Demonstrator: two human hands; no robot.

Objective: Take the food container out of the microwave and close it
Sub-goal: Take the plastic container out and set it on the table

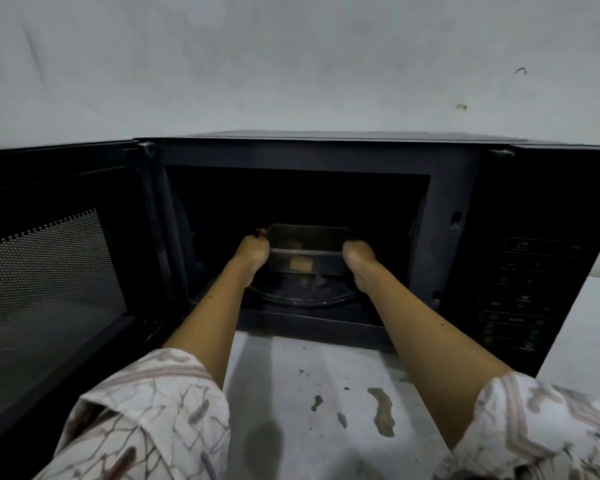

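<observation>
Food container (309, 249), a clear rectangular box with a lid, is seen inside the dark cavity of the microwave (465, 188), near the centre of the view, resting on or just above the glass turntable (302, 296); which of the two cannot be told. Something yellow is visible through its near wall.

The container is grasped at both short ends. The left hand (253, 252) is closed against the end at 9 o'clock, and the right hand (359, 259) against the end at 3 o'clock, so each grip is wrapped on the box rather than released. Both forearms are stretched through the opening from patterned sleeves (146, 420) at 6 o'clock.

The door (49, 271) is swung fully open at 9 o'clock, and the control panel (523, 289) lies at 3 o'clock. A stained white tabletop (326, 393) is spread out in front of the microwave.

The removal step is judged to be in hand, with the box not yet out. A level pull toward 6 o'clock would be called for next, the box being kept clear of the lower sill, then set down on the tabletop so that a hand is freed for the door. Tilting should be avoided, since the tightness of the lid cannot be judged.
</observation>
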